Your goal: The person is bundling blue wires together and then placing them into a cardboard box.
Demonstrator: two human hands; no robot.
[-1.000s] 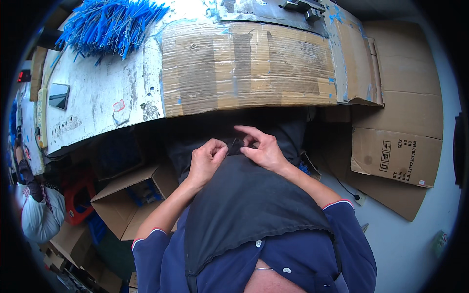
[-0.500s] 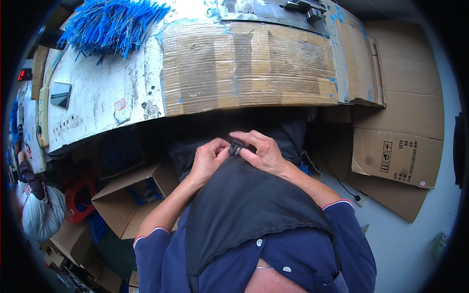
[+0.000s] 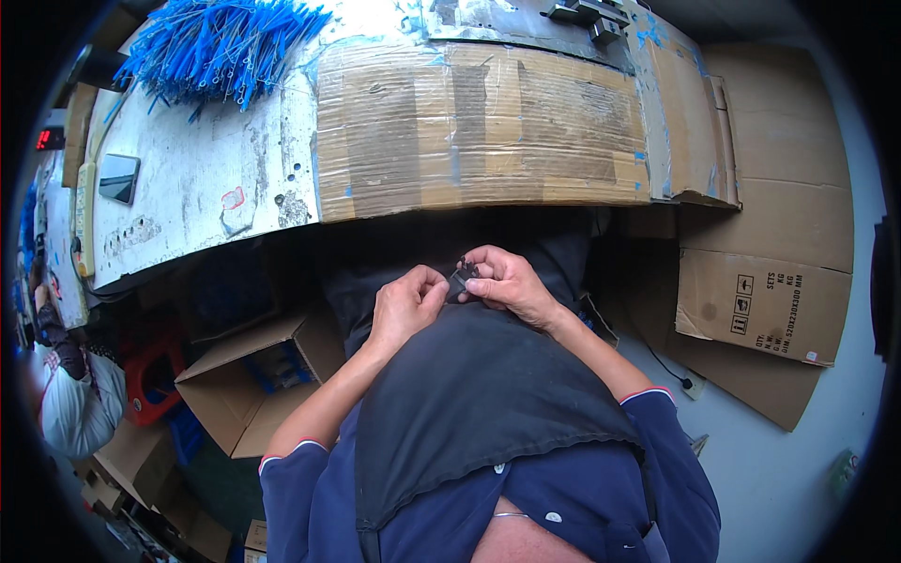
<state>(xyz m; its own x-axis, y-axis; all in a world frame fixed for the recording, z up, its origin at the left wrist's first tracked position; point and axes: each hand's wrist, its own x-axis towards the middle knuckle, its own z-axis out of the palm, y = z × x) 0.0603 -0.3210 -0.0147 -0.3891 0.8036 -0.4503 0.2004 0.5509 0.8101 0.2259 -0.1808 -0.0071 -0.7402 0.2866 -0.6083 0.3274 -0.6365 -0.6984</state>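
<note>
Black small part (image 3: 462,275) is pinched between both hands just over the dark apron (image 3: 479,394), below the cardboard-covered surface (image 3: 479,122). Left hand (image 3: 405,305) and right hand (image 3: 507,281) each keep a closed fingertip grip on it; fitting stage, calling for fine alignment

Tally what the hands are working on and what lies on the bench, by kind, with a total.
Hands: 2, left hand and right hand, together pinching the small dark part over the lap
Small dark part: 1
Blue wire heap: 1
Cardboard sheet on the bench: 1
Small mirror-like tile: 1
Total: 6
</note>
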